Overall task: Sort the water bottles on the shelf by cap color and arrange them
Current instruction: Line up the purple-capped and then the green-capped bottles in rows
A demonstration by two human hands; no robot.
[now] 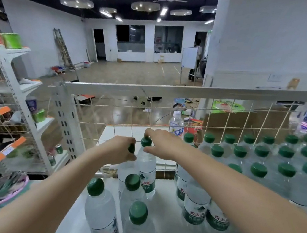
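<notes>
with most green-capped bottles (260, 157) already massed right of the white-capped bottle (176, 123), both hands' fingers grip green caps left of it: left hand (123, 147), right hand (162, 143).

On the white shelf (163, 225), the left hand (123, 148) grips one green-capped bottle (124, 173) by its top while the right hand (159, 143) pinches the cap of its neighbour (146, 169) (both upright, side by side). More green-capped bottles (259, 169) crowd the right.
</notes>
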